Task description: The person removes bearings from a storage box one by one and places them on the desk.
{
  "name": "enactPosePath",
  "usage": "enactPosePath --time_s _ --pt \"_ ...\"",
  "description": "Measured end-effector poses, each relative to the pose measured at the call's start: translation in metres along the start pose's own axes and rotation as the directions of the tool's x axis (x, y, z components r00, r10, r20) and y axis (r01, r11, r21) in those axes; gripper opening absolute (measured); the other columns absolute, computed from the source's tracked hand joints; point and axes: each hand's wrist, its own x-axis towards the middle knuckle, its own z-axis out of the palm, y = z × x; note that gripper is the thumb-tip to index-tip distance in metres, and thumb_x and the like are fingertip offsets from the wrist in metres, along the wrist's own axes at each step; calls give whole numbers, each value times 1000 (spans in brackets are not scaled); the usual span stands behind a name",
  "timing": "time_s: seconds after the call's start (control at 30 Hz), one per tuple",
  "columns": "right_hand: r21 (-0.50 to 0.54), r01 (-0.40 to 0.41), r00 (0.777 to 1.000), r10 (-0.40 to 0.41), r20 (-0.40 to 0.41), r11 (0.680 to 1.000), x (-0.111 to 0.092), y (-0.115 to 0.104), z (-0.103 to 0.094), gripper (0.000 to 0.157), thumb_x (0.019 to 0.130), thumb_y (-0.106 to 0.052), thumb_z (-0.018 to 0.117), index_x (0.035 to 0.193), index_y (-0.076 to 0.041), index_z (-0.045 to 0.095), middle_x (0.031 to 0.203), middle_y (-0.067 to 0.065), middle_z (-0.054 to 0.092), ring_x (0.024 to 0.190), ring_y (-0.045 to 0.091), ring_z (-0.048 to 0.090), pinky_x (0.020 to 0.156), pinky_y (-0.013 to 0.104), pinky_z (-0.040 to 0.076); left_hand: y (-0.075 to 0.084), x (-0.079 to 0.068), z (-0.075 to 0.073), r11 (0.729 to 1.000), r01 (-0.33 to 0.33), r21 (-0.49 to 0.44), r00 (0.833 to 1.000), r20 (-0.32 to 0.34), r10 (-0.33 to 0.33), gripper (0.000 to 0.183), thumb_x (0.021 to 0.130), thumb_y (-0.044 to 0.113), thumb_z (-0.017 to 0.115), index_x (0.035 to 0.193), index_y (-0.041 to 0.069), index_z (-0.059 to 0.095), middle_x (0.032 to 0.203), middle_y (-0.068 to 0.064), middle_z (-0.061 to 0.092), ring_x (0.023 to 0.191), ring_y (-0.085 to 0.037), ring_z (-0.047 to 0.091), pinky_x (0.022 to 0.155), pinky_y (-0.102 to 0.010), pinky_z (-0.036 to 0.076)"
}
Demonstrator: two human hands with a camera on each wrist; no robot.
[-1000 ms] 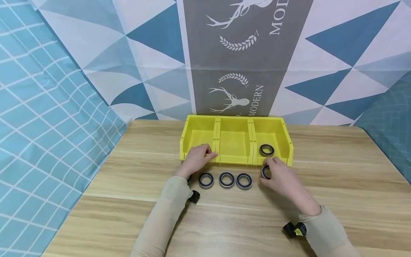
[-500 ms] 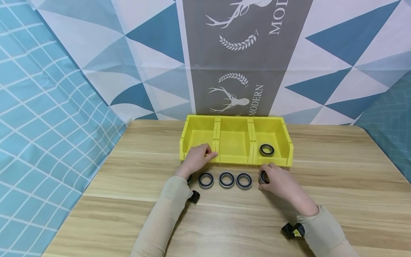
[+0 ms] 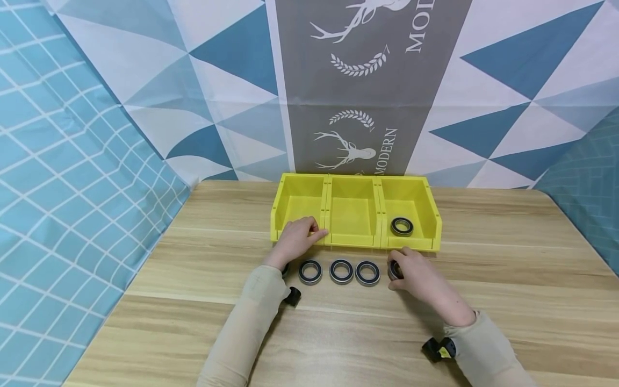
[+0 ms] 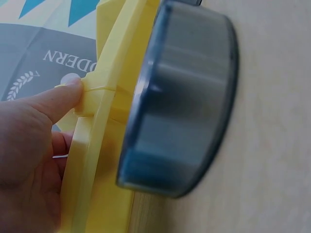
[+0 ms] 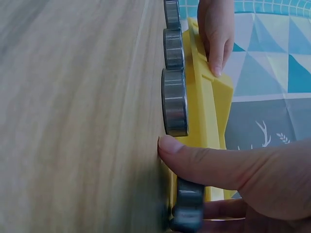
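Observation:
My right hand (image 3: pixel 419 274) pinches a ball bearing (image 3: pixel 393 270) between thumb and fingers, just in front of the right yellow bin (image 3: pixel 419 215). In the right wrist view, the held bearing (image 5: pixel 189 201) stands close to the wood surface, partly covered by the thumb. My left hand (image 3: pixel 296 241) grips the front edge of the left yellow bin (image 3: pixel 290 196); in the left wrist view its thumb (image 4: pixel 65 97) lies at the divider and the other fingers reach inside. Another bearing (image 3: pixel 401 226) lies in the right bin.
Left of the held bearing, a row of bearings lies flat on the wooden table (image 3: pixel 338 333): one bearing (image 3: pixel 367 273), a second bearing (image 3: pixel 341 271), a third bearing (image 3: pixel 310 272), and another partly behind the left wrist. The middle bin (image 3: pixel 352 236) joins both outer bins. A patterned cloth (image 3: pixel 358 97) hangs behind.
My right hand has moved the bearing from the right bin's front edge toward me and slightly left, toward the row on the table. My left hand has stayed in place.

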Motion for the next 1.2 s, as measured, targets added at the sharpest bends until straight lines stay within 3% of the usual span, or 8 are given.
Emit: enactPosePath --time_s 0.8,1.2 --pt "-9 -12 1000 13 24 1000 -2 0 0 44 67 -24 79 104 -7 60 91 10 49 80 23 50 66 39 45 1 -1 0 1000 5 -7 1000 0 -5 32 89 46 51 81 14 51 70 3 49 66 -15 44 70 -31 29" --pt "7 -29 998 29 55 1000 -1 1 -2 49 70 -25 77 110 -6 59 97 11 52 86 25 52 74 44 46 1 -1 -1 1000 4 -12 1000 -1 -4 33 89 46 52 81 14 50 69 2 48 66 -15 44 70 -31 29"
